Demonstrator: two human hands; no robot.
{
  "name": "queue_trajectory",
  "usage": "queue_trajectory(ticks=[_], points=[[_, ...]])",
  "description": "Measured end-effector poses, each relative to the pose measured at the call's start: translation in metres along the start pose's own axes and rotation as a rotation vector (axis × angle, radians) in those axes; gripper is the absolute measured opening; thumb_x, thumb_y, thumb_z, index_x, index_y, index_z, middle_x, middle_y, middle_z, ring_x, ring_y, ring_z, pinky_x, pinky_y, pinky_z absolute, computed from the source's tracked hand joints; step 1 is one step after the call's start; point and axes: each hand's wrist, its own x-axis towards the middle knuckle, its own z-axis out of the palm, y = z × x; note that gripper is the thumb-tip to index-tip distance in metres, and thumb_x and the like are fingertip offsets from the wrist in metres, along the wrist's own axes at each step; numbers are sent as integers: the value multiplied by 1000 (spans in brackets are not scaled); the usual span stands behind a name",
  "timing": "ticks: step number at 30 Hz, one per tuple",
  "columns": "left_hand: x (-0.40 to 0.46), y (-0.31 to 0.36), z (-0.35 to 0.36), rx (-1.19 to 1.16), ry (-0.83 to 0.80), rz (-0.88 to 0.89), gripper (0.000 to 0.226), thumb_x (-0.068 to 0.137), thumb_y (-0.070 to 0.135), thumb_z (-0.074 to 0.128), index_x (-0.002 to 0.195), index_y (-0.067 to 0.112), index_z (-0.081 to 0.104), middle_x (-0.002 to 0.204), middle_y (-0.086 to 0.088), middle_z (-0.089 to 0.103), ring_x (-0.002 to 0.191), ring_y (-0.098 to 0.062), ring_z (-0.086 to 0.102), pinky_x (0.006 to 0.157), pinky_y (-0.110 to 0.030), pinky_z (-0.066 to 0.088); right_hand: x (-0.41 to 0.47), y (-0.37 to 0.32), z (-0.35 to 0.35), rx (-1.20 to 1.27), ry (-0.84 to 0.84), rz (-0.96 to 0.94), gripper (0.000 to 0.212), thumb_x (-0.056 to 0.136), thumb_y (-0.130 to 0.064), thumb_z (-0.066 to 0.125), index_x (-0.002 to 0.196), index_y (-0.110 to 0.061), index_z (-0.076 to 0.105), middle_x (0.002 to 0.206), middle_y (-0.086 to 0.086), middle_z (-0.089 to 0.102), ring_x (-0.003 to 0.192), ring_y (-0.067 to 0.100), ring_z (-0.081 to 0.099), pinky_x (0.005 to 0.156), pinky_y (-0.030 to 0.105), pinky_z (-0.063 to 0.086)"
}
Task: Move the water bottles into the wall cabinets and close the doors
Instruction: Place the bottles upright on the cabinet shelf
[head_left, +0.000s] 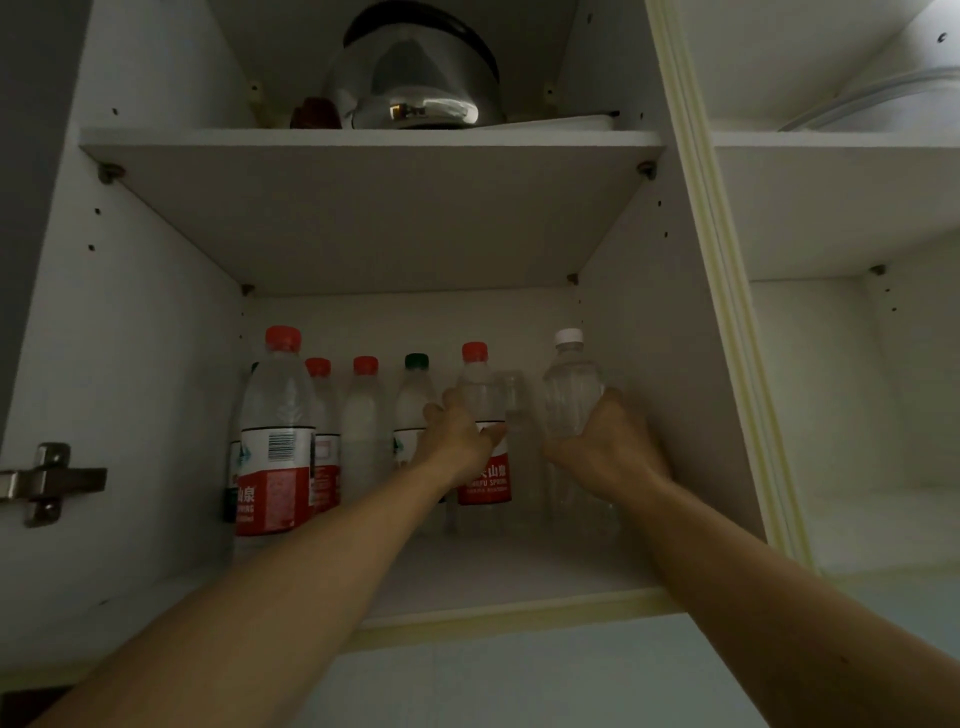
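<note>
1. Both grips are wrapped on bottles: left hand (457, 436) round the red-capped bottle (480, 415), right hand (605, 447) round the white-capped bottle (569, 384), on the lower cabinet shelf (493, 577).
2. Set them upright, let go slowly.
3. Don't bump the back row (363, 410) further in.

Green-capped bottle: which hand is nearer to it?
Left. The left hand grips a red-capped bottle right beside the green-capped bottle. The right hand holds the white-capped bottle, farther right.
</note>
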Motion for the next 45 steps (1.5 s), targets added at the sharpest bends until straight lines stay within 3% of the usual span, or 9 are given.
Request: queue_trajectory(ticks=[5, 9, 13, 17, 20, 30, 38, 42, 45], points=[[0, -4, -1, -29, 4, 51, 65, 98, 39, 62, 148, 16, 29, 140, -13, 38, 110, -25, 51, 88, -33, 47, -3, -2, -1, 2, -6, 3, 84, 71, -54, 75, 141, -19, 45, 119, 7, 65, 105, 31, 65, 88, 44, 58], [-3, -2, 0, 284, 178, 142, 81, 91, 47, 68, 150, 14, 24, 135, -17, 45, 119, -32, 51, 85, -41, 51, -4, -2, -2, -5, -5, 11, 79, 71, -48, 76, 138, -17, 48, 119, 8, 65, 106, 31, 65, 88, 43, 58], [-2, -4, -8, 547, 311, 333, 97, 86, 48, 72, 158, 23, 11, 137, -17, 42, 128, -34, 42, 97, -44, 48, -4, -2, -2, -9, 10, 19, 79, 72, -45, 78, 137, -14, 46, 119, 8, 64, 104, 31, 65, 87, 42, 58], [3, -14, -16, 619, 28, 346, 89, 89, 47, 69, 158, 41, 13, 161, -14, 10, 148, -38, 10, 116, -54, 24, -5, -1, -3, -1, -2, 23, 76, 74, -42, 78, 135, -14, 44, 115, 6, 63, 101, 29, 65, 85, 41, 59], [5, -21, -21, 731, -74, 299, 105, 85, 52, 72, 157, 46, -4, 166, -13, -12, 153, -35, -9, 121, -55, 6, -6, -2, -3, 3, -17, 23, 74, 75, -41, 78, 135, -14, 43, 112, 6, 63, 100, 29, 64, 85, 42, 58], [1, -14, -9, 981, -3, 313, 99, 93, 50, 65, 160, 31, -5, 165, -24, -7, 153, -38, 2, 123, -51, 7, -7, -2, -3, 23, -48, 26, 75, 77, -38, 77, 137, -13, 40, 110, 6, 62, 97, 30, 65, 84, 46, 59], [12, -21, 1, 1151, 23, 301, 95, 93, 70, 45, 160, 29, -8, 165, -26, -8, 152, -43, 3, 122, -58, 5, -5, -2, -3, 23, -68, 32, 79, 81, -36, 77, 144, -11, 36, 119, 8, 61, 102, 29, 64, 86, 44, 59], [15, -27, 3, 1134, 35, 303, 103, 88, 76, 44, 160, 26, -10, 165, -25, -10, 152, -43, 2, 122, -57, 1, -5, -1, -3, 44, -83, 38, 78, 81, -35, 77, 143, -13, 35, 118, 7, 61, 100, 27, 64, 85, 43, 59], [15, -31, -5, 1082, -32, 313, 122, 78, 83, 54, 159, 25, -17, 164, -23, -17, 152, -43, -6, 123, -57, -3, -5, -1, -2, 65, -87, 35, 84, 82, -33, 77, 148, -15, 29, 122, 7, 60, 102, 27, 64, 87, 43, 58]])
